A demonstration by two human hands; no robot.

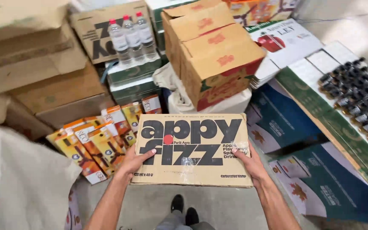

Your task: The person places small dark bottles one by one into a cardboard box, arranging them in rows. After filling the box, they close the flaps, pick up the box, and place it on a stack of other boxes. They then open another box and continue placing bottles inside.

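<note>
A flat brown cardboard carton [192, 170] with bold black lettering and a red dot hangs at waist height in front of me. My left hand [133, 161] grips its left edge, fingers spread over the top face. On the right side, my right hand [247, 162] grips the top face near a strip of clear tape. Below the carton I see my dark shoes [183, 208] on the grey floor.
Orange and yellow juice packs [99, 140] lie at the left. A tilted brown and red carton [214, 55] stands behind, on white sacks. Three water bottles [132, 38] stand on green cases. Several dark small bottles [360, 93] sit on flattened boxes at right. A white sack [18, 187] fills the lower left.
</note>
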